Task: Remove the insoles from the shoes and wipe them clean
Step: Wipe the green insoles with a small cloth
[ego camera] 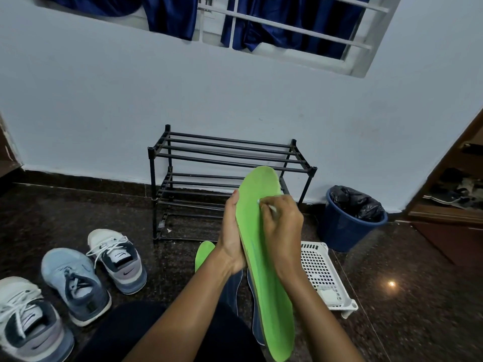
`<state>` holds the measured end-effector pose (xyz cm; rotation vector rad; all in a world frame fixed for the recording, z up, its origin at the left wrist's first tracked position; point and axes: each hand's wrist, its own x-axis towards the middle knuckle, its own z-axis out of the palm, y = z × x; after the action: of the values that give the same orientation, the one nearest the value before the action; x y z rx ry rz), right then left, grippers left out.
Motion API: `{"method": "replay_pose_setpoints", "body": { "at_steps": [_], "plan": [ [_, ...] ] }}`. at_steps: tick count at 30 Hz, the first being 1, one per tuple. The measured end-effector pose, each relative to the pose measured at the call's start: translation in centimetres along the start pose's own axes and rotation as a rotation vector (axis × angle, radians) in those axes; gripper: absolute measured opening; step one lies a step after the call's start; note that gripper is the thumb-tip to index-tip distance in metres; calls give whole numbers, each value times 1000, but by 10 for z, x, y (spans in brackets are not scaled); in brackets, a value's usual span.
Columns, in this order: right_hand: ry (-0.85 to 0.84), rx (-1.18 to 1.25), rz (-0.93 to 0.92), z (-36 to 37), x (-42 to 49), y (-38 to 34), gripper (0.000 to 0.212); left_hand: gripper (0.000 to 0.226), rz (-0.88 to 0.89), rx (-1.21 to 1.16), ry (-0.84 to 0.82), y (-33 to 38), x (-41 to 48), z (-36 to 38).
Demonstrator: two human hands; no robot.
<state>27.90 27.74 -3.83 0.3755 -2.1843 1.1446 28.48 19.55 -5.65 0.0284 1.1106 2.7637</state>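
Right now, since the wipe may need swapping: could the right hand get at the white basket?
Probably yes. The white basket lies just right of the right hand, with nothing between them. But that hand is busy: it pinches a wipe against the green insole.

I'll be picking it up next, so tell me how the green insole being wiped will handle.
Probably fairly stiff: the green insole looks nearly straight though the left hand grips only one edge. Likely light, since that grip seems to carry it. It may flex slightly where the right hand presses its wipe.
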Motion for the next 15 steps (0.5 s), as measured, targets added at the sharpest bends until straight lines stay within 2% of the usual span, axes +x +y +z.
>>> {"method": "replay_pose_setpoints", "body": {
  "at_steps": [5,8,12,15],
  "plan": [
    [43,24,49,1,6,-1,13,62,3,17,12,0,0,0],
    [-10,49,11,5,-9,-8,13,61,14,30,43,1,-2,0],
    [-45,59,-54,9,-24,-12,15,76,-2,6,16,0,-4,3],
    [-57,51,-47,7,-18,-11,15,74,-4,3,8,0,-3,2]
  ]
}}
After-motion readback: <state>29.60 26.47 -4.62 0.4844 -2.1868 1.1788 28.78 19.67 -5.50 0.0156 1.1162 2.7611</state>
